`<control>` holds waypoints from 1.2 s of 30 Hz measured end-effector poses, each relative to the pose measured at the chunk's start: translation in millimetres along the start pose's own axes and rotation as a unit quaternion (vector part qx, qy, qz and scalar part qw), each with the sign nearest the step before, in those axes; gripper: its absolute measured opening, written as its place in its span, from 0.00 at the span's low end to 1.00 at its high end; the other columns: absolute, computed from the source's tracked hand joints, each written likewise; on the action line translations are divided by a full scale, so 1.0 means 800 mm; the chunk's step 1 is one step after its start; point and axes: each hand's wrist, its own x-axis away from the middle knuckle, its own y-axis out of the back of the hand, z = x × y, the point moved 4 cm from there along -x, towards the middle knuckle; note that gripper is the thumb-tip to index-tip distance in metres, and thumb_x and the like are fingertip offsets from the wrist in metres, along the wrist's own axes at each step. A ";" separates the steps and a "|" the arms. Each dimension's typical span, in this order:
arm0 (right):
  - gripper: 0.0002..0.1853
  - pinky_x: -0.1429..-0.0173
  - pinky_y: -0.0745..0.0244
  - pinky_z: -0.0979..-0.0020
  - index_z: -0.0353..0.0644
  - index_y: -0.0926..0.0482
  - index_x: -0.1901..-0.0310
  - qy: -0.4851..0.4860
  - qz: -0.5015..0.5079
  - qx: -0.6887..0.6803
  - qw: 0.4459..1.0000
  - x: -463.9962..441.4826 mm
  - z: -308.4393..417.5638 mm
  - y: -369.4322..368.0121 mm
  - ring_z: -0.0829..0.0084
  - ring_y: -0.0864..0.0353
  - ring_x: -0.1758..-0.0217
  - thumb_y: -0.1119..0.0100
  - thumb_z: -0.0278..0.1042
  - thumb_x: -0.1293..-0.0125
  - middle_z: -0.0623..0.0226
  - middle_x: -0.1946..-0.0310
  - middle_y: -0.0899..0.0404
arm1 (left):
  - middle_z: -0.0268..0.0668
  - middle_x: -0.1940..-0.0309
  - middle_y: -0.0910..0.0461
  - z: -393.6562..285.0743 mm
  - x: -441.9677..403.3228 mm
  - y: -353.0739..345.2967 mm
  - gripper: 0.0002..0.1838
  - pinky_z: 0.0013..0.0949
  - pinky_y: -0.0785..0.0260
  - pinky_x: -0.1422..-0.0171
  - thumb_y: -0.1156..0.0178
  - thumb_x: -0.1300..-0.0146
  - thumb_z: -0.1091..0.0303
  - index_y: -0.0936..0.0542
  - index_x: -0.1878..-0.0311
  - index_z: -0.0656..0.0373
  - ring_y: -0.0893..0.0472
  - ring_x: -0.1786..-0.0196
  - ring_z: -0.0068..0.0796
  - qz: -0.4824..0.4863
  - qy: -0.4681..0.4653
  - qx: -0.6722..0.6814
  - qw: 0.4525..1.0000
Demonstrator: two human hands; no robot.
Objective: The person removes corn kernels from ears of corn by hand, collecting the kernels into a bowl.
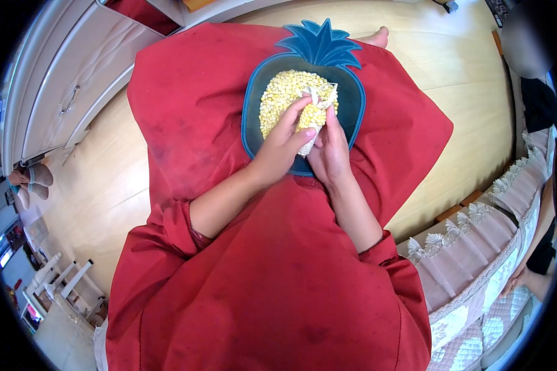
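Note:
My left hand (281, 143) and my right hand (332, 153) are both closed around a corn cob (314, 116). Pale yellow kernels still cover its upper part, while its lower end looks bare and whitish. Dry husk strips (323, 98) stick out at the top of the cob. Beneath my hands lies a dark teal pineapple-shaped tray (246, 111), resting on the red cloth over my lap. Loose corn kernels (281, 89) are heaped in its left and upper part. The fingers partly hide the cob.
Red cloth (185, 80) spreads around the tray. A pale cabinet (62, 80) stands at upper left, above slippers (38, 179) and white stool legs (77, 278). On the right is a lace-trimmed sofa (464, 253), with another person's hand (515, 281) at the edge.

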 end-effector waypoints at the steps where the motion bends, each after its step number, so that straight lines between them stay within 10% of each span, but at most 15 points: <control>1: 0.25 0.34 0.31 0.65 0.37 0.33 0.35 -0.009 0.005 -0.005 1.000 0.002 0.001 0.002 0.69 0.26 0.39 0.60 0.48 0.21 0.60 0.40 0.26 | 0.42 0.30 0.36 -0.001 0.000 0.000 0.30 0.34 0.48 0.24 0.45 0.31 0.70 0.41 0.28 0.61 0.38 0.27 0.32 0.001 0.003 0.023 1.000; 11: 0.25 0.32 0.33 0.63 0.36 0.31 0.36 0.030 0.003 0.025 0.999 0.002 0.005 0.000 0.66 0.27 0.37 0.60 0.49 0.20 0.59 0.39 0.27 | 0.39 0.36 0.32 -0.011 0.000 0.001 0.31 0.34 0.45 0.26 0.37 0.35 0.69 0.39 0.32 0.60 0.34 0.31 0.30 -0.010 -0.030 -0.006 0.999; 19: 0.25 0.34 0.32 0.64 0.38 0.33 0.34 -0.035 0.063 -0.016 0.997 0.004 -0.003 -0.001 0.68 0.26 0.38 0.59 0.50 0.21 0.60 0.40 0.27 | 0.31 0.56 0.27 0.011 0.000 0.007 0.22 0.21 0.38 0.66 0.44 0.27 0.66 0.36 0.34 0.56 0.31 0.66 0.14 -0.046 0.041 -0.010 0.998; 26: 0.25 0.34 0.32 0.66 0.36 0.34 0.33 -0.034 0.062 0.014 0.997 0.001 -0.005 -0.001 0.69 0.26 0.38 0.59 0.47 0.20 0.59 0.40 0.26 | 0.29 0.64 0.29 0.012 0.003 0.001 0.21 0.21 0.44 0.75 0.46 0.26 0.68 0.37 0.33 0.56 0.36 0.76 0.13 -0.023 0.062 0.002 0.998; 36: 0.30 0.30 0.33 0.59 0.38 0.40 0.29 -0.027 0.075 0.046 0.996 -0.001 -0.002 -0.003 0.60 0.29 0.32 0.68 0.53 0.20 0.53 0.34 0.31 | 0.40 0.33 0.39 0.001 0.002 0.003 0.27 0.30 0.40 0.33 0.46 0.27 0.66 0.40 0.29 0.60 0.35 0.34 0.28 0.014 -0.022 -0.153 0.988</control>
